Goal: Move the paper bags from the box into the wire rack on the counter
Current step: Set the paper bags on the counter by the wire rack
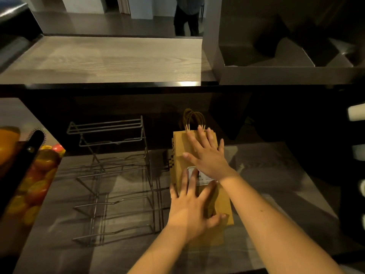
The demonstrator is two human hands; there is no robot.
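1. Currently left hand (189, 210) and right hand (207, 157): grip open, fingers spread flat, pressing on the paper bags (223, 198).
2. Bags lie stacked on the table (276, 184), just beside the wire rack (118, 175).
3. Box (286, 75) sits on the ledge behind.

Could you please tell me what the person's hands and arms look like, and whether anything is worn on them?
Both are bare. The left hand and right hand wear no gloves, rings or watch that I can see. The left forearm and right forearm show no sleeve up to the picture's edge; the right one has a small mole.
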